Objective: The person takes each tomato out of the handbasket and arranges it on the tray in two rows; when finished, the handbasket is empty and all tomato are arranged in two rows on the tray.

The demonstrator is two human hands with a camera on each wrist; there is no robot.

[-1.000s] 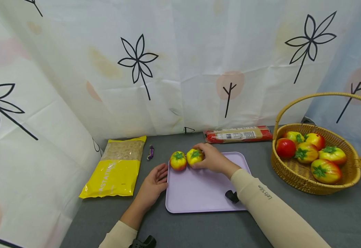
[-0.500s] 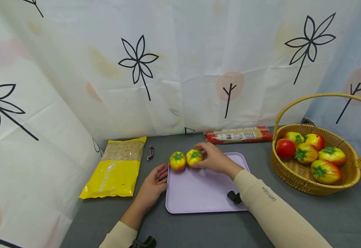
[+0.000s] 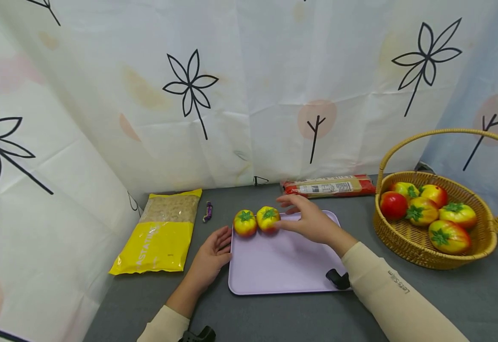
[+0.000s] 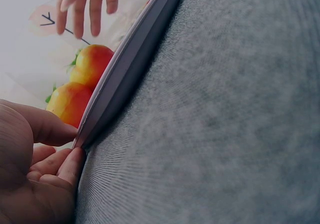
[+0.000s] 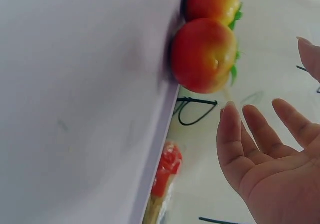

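Two yellow-and-red, tomato-like fruits with green leafy tops, the left fruit (image 3: 245, 223) and the right fruit (image 3: 268, 219), sit side by side at the far left corner of a lilac tray (image 3: 283, 266). My right hand (image 3: 313, 221) hovers just right of the right fruit, fingers spread and nothing held. The right wrist view shows that hand (image 5: 280, 159) apart from the fruit (image 5: 202, 54). At the tray's left side, my left hand (image 3: 210, 254) touches the rim with its thumb and fingertips, also seen in the left wrist view (image 4: 45, 169).
A wicker basket (image 3: 424, 259) with several similar fruits stands at the right. Behind the tray lies a red-and-clear noodle packet (image 3: 330, 186). On the left are a yellow pasta bag (image 3: 159, 232) and a small purple-wrapped candy (image 3: 208, 212). A patterned curtain (image 3: 249, 95) hangs behind.
My right hand has let go of the right fruit and moved away to the right, its fingers opening. The left hand and both fruits have stayed in place.
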